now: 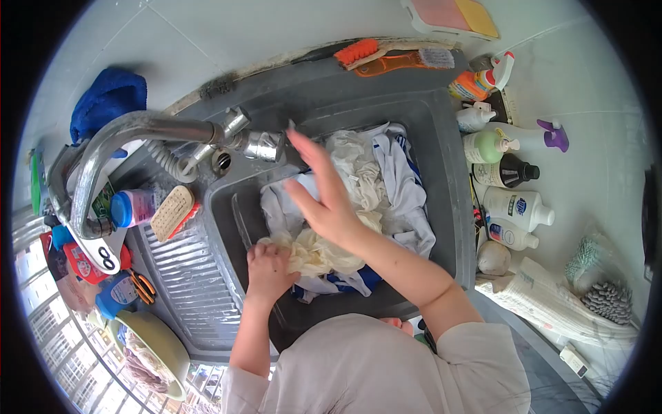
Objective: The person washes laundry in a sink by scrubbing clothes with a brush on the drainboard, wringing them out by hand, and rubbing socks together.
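Wet clothes lie in the grey sink basin (441, 138): a pale yellow cloth (321, 252) at the front, and white garments with blue stripes (400, 165) behind and to the right. My left hand (270, 271) has its fingers curled over the yellow cloth's left edge, gripping it. My right hand (324, 190) is raised above the clothes near the metal tap (263, 146), with thumb and fingers apart and nothing held.
A ribbed washboard (186, 276), a scrubbing brush (172, 212) and a blue-lidded jar (123, 208) are left of the basin. Brushes (407, 62) lie along the back ledge. Several bottles (517, 208) line the right side. A green basin (176, 345) with cloths stands lower left.
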### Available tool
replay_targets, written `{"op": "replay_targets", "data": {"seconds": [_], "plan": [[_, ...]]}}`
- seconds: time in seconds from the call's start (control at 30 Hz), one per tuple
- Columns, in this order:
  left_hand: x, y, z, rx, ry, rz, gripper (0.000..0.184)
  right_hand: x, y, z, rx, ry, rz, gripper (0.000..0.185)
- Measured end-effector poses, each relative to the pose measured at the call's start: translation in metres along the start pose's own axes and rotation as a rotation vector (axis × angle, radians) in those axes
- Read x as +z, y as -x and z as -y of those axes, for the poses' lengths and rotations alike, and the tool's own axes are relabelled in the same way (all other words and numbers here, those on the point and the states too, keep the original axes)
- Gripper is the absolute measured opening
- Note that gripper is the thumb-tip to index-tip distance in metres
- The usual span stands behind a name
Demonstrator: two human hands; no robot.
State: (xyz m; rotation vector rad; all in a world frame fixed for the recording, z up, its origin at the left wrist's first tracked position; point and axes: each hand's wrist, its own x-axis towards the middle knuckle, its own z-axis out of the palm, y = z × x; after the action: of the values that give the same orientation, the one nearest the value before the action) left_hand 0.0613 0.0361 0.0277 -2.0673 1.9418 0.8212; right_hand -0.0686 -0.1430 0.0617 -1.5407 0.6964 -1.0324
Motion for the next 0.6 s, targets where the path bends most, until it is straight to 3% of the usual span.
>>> {"op": "replay_targets", "data": {"seconds": [0.03,0.07,0.1,0.13,0.17,0.23,0.3,0.37,0.4,0.47,0.6], "plan": [[0.002,-0.003,0.0,0.007,0.003,-0.001,0.062,-0.008,0.032,-0.029,0.09,0.15,-0.013,0.059],[0.006,-0.006,-0.002,0.015,0.032,-0.042,0.076,-0.016,0.069,-0.059,0.182,0.3,-0.023,0.054],[0.011,-0.007,-0.005,0.02,0.061,-0.078,0.092,-0.022,0.104,-0.077,0.225,0.587,0.107,0.055],[0.026,-0.017,-0.009,0.013,0.075,0.031,0.114,-0.027,0.136,-0.089,0.268,0.871,0.239,0.056],[0.036,-0.028,-0.018,0.02,0.078,0.042,0.114,-0.033,0.165,-0.098,0.282,0.873,0.238,0.056],[0.055,-0.052,-0.038,-0.051,0.041,0.152,0.115,-0.043,0.203,-0.111,0.088,1.082,0.342,0.061],[0.097,-0.072,-0.043,-0.052,-0.036,0.194,0.112,-0.048,0.212,-0.127,0.117,1.104,0.359,0.066],[0.127,-0.09,-0.044,-0.172,-0.125,0.397,0.101,-0.046,0.209,-0.144,0.403,1.166,0.565,0.068],[0.14,-0.101,-0.042,-0.163,-0.129,0.406,0.101,-0.048,0.207,-0.164,0.417,1.165,0.562,0.068],[0.159,-0.121,-0.034,-0.175,-0.285,0.68,0.079,-0.053,0.201,-0.207,0.561,0.819,0.648,0.063],[0.179,-0.144,-0.029,-0.256,-0.262,0.588,0.067,-0.064,0.16,-0.212,0.639,0.926,0.557,0.054]]}}
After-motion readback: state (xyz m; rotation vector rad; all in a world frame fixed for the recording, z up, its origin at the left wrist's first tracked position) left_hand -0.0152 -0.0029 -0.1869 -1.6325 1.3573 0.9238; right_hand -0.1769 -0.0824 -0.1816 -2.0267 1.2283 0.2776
